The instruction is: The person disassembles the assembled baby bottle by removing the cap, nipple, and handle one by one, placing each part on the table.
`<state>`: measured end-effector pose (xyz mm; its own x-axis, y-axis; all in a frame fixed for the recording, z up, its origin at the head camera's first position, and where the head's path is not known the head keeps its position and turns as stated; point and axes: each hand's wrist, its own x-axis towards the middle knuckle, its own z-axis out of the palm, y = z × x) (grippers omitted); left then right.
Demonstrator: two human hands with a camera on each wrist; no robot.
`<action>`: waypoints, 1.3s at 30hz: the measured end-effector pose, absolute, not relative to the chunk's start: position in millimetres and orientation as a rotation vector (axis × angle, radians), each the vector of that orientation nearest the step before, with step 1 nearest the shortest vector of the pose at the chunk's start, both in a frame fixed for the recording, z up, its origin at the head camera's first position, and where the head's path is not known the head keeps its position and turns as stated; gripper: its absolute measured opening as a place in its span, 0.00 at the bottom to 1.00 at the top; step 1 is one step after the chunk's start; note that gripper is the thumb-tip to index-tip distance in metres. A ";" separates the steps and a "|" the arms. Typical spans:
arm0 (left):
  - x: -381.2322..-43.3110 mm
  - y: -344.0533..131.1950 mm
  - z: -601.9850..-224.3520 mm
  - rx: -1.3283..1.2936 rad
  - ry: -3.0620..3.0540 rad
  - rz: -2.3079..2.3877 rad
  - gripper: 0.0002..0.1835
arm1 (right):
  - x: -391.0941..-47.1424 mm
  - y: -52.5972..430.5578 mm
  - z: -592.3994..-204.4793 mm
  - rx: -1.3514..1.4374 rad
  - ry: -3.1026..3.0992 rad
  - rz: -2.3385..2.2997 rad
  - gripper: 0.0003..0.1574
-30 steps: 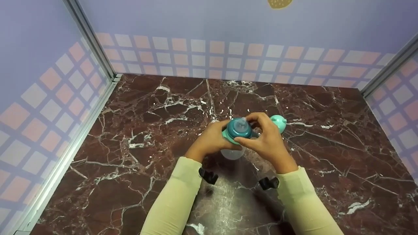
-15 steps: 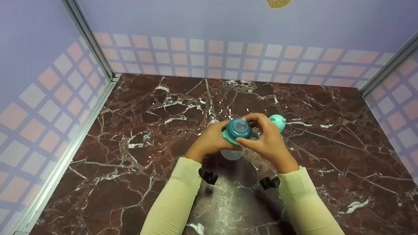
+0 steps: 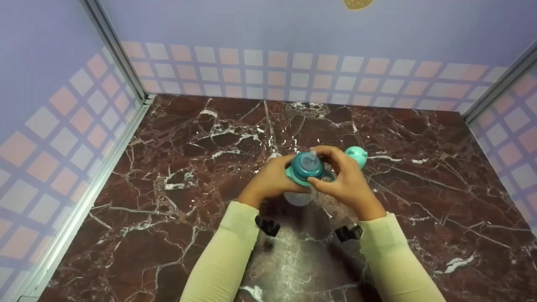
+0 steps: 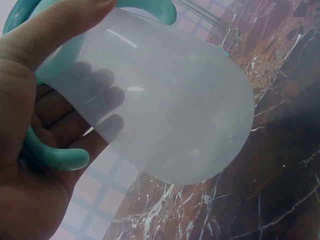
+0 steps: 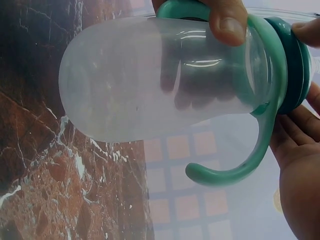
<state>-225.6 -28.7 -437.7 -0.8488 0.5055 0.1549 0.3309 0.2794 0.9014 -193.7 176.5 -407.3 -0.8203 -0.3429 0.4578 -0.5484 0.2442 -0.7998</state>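
Within left hand | bottle, contents unclear | right hand grips collar

1 l. hand & 1 r. hand are showing, i.e. 2 tot. 1 bottle is appearing, w/ 1 teal ring, 1 clear nipple & 2 mint handles. 1 rounded mint pc. is lying on 1 tabletop. 2 sleeves & 2 blk. wrist mounts are showing. 3 wall panels are standing, w/ 2 metal corner posts & 1 yellow shape, partly cut off.
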 end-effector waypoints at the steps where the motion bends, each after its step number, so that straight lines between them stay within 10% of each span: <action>1: -225.7 -28.7 -437.7 0.787 2.382 1.610 0.35 | -193.7 176.8 -407.3 0.853 -2.315 1.629 0.34; 39: -224.8 -28.5 -437.3 0.812 2.393 1.594 0.37 | -191.8 174.8 -407.9 0.853 -2.278 1.665 0.40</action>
